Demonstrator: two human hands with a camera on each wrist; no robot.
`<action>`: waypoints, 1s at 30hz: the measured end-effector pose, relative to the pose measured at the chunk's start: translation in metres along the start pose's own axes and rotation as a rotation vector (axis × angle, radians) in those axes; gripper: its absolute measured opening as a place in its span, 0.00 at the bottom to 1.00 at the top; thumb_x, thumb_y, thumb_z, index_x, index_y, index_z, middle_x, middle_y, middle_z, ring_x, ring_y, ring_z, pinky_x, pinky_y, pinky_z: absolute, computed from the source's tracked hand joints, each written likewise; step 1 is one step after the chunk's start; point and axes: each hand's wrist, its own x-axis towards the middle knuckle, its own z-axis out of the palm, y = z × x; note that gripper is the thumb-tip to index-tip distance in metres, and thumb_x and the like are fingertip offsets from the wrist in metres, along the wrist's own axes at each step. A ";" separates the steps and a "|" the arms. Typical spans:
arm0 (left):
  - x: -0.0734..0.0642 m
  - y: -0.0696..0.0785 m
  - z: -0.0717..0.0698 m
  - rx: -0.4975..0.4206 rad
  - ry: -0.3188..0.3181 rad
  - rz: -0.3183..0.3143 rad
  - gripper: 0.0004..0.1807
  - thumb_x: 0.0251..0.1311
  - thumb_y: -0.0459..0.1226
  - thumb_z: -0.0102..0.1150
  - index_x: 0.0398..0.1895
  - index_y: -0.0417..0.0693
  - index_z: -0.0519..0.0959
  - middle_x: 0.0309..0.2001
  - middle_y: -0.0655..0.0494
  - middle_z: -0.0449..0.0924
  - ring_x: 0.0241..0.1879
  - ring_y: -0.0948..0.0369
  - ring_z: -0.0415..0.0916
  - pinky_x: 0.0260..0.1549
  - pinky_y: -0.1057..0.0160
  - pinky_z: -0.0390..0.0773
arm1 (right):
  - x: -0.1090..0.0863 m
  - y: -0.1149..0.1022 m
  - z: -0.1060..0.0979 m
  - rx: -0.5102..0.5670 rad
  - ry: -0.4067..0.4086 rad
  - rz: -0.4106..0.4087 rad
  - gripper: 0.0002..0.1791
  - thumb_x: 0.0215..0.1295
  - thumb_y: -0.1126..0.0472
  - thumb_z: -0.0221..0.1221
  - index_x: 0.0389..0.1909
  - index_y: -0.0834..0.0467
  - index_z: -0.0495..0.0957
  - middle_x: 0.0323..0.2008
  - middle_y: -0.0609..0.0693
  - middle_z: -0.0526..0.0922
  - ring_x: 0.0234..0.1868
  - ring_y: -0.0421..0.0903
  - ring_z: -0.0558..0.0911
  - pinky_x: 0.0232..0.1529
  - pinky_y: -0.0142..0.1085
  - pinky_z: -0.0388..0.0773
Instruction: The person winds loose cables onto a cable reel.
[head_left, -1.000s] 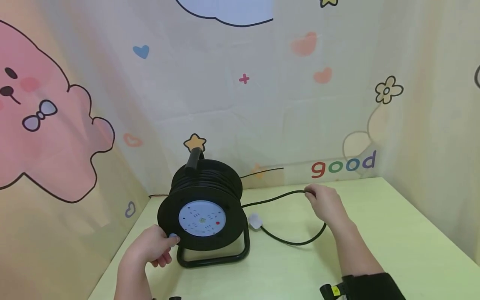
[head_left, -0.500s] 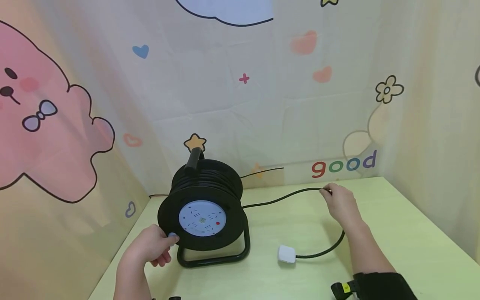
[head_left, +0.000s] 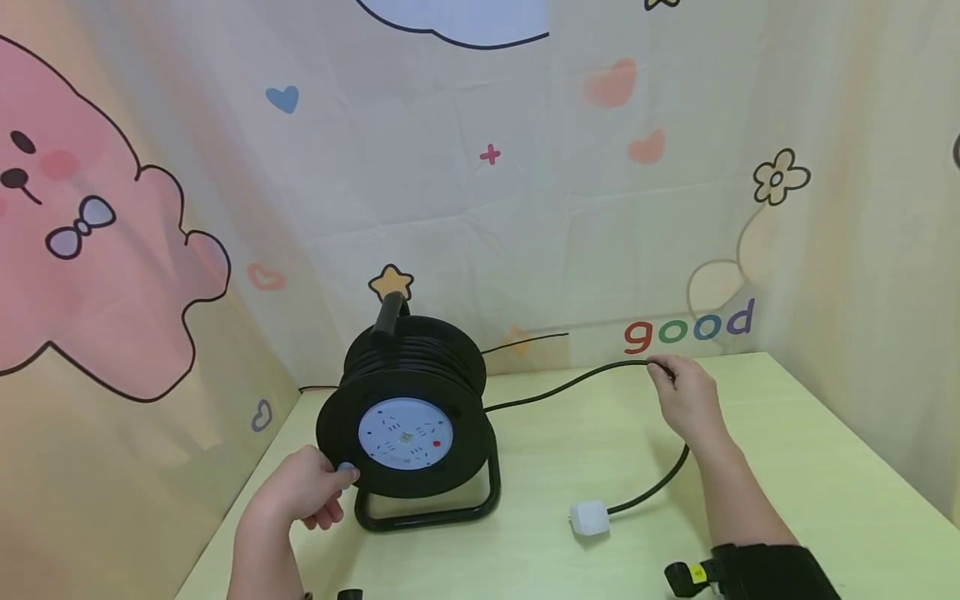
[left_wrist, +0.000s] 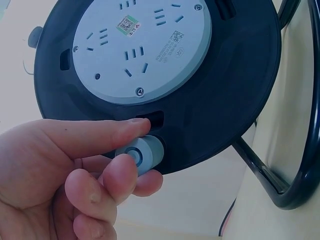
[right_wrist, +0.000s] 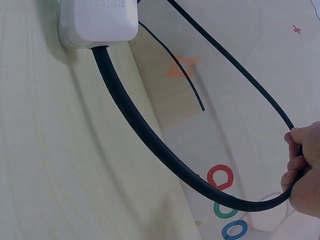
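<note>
A black cable reel point(head_left: 405, 387) with a pale round socket panel point(head_left: 406, 434) stands on its tubular frame point(head_left: 427, 522), left of the middle. At its lower left rim, my left hand point(head_left: 296, 487) pinches a small grey-blue crank knob point(left_wrist: 150, 150) between thumb and fingers. My right hand point(head_left: 690, 400) grips the black power cord point(head_left: 566, 385), which runs up from the reel's right side. From the fist the cord's end hangs down to a white plug point(head_left: 589, 518), low over the table. In the right wrist view the plug point(right_wrist: 98, 20) shows large at the top left.
A pale yellow-green table point(head_left: 810, 467) carries the reel. Behind and on both sides hang printed curtains point(head_left: 450, 192). A thin dark line point(head_left: 525, 342) shows at the back, right of the reel. The reel's carrying handle point(head_left: 388, 317) points upward.
My right hand has moved right, and lately slightly up, drawing the cord along. The plug has swung from beside the reel toward the front right. My left hand stays at the knob.
</note>
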 end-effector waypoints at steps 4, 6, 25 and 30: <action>0.000 0.000 0.000 0.000 -0.003 0.002 0.22 0.63 0.42 0.57 0.12 0.40 0.74 0.13 0.51 0.77 0.12 0.57 0.73 0.16 0.60 0.76 | 0.000 0.000 0.001 0.001 0.016 0.003 0.14 0.73 0.61 0.50 0.47 0.66 0.78 0.40 0.62 0.78 0.42 0.56 0.75 0.42 0.54 0.74; 0.001 -0.001 0.000 0.004 -0.004 0.001 0.22 0.63 0.42 0.57 0.13 0.40 0.74 0.13 0.51 0.77 0.12 0.57 0.73 0.17 0.60 0.76 | 0.000 0.000 0.002 0.004 0.028 -0.003 0.14 0.73 0.61 0.50 0.46 0.66 0.78 0.40 0.61 0.78 0.41 0.56 0.75 0.42 0.54 0.74; 0.003 -0.011 -0.008 -0.062 0.072 0.039 0.23 0.63 0.46 0.58 0.13 0.41 0.76 0.13 0.51 0.76 0.14 0.54 0.75 0.17 0.60 0.77 | -0.003 -0.011 0.018 0.100 0.060 0.037 0.14 0.72 0.59 0.52 0.46 0.64 0.80 0.36 0.57 0.79 0.36 0.49 0.74 0.35 0.43 0.74; 0.002 -0.011 -0.012 -0.087 0.135 0.061 0.23 0.62 0.47 0.58 0.13 0.41 0.76 0.13 0.52 0.77 0.14 0.54 0.74 0.18 0.60 0.77 | -0.005 -0.019 0.025 0.147 0.040 0.054 0.14 0.72 0.56 0.53 0.47 0.61 0.80 0.37 0.53 0.80 0.35 0.46 0.74 0.32 0.36 0.73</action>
